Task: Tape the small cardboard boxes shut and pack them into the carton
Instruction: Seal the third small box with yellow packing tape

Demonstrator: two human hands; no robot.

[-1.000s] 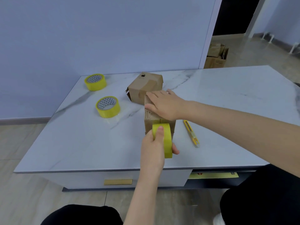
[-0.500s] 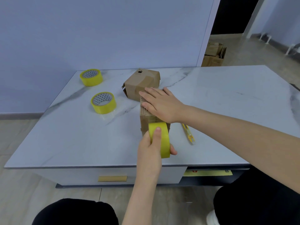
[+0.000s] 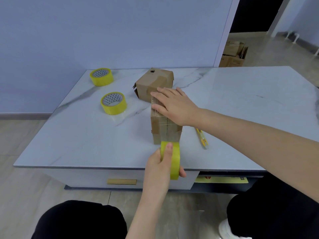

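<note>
A small cardboard box (image 3: 164, 131) stands near the front of the marble table (image 3: 241, 100). My right hand (image 3: 174, 105) lies flat on its top with fingers straight. My left hand (image 3: 162, 163) grips a yellow tape roll (image 3: 170, 159) just in front of the box, and a clear strip runs from the roll up the box's front face. A second small cardboard box (image 3: 153, 85), with brown tape over it, lies tilted right behind the first.
Two more yellow tape rolls (image 3: 101, 76) (image 3: 114, 102) sit at the table's left. A yellow utility knife (image 3: 202, 138) lies right of the box. Cardboard cartons (image 3: 233, 54) stand on the floor past the doorway. My knees are below the table's front edge.
My left hand has drawn the tape roll toward me, away from the box's front, stretching out a strip. My right hand stays pressed on the box top.
</note>
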